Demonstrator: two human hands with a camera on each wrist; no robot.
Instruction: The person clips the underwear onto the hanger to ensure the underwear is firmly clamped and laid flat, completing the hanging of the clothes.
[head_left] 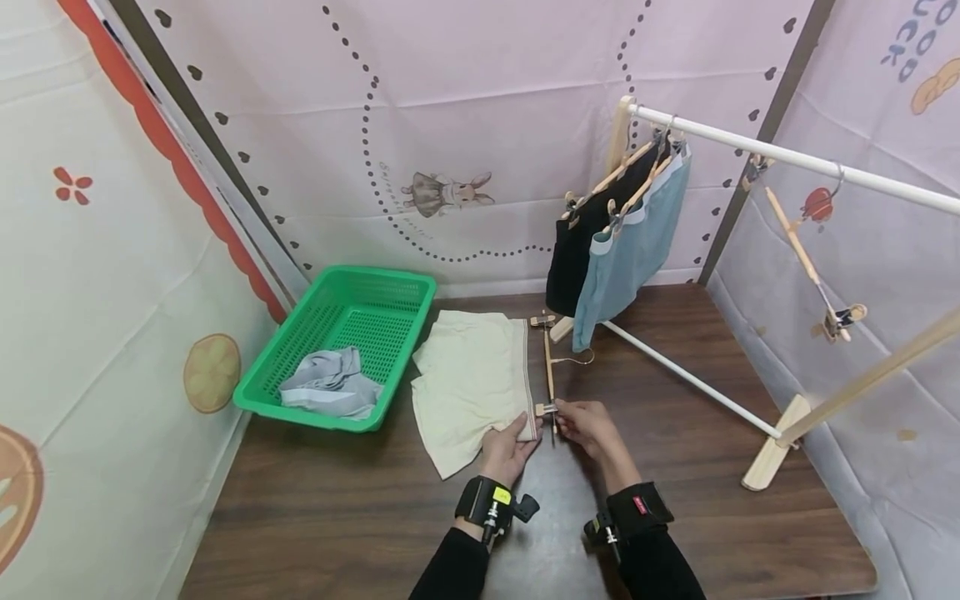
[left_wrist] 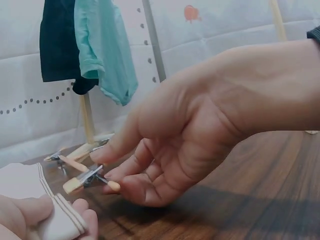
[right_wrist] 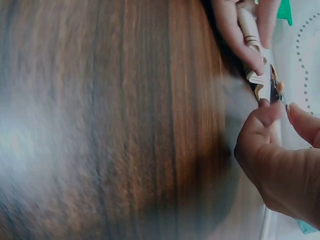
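Observation:
Cream shorts (head_left: 465, 379) lie flat on the dark wooden table (head_left: 360, 517). My left hand (head_left: 512, 443) pinches their striped waistband corner (left_wrist: 60, 220) nearest me. A wooden clip hanger (head_left: 548, 360) lies on the table just right of the waistband. My right hand (head_left: 583, 422) pinches the hanger's near clip (left_wrist: 86, 178) between thumb and fingers. In the right wrist view the clip (right_wrist: 273, 89) sits right against the folded waistband (right_wrist: 250, 31) held by the left fingers (right_wrist: 235, 35).
A green basket (head_left: 405, 292) with a grey garment (head_left: 330, 385) stands at the left. A white-railed wooden rack (head_left: 757, 150) on the right carries black shorts (head_left: 581, 233), teal shorts (head_left: 630, 250) and an empty clip hanger (head_left: 802, 250). Its base bar (head_left: 690, 379) crosses the table.

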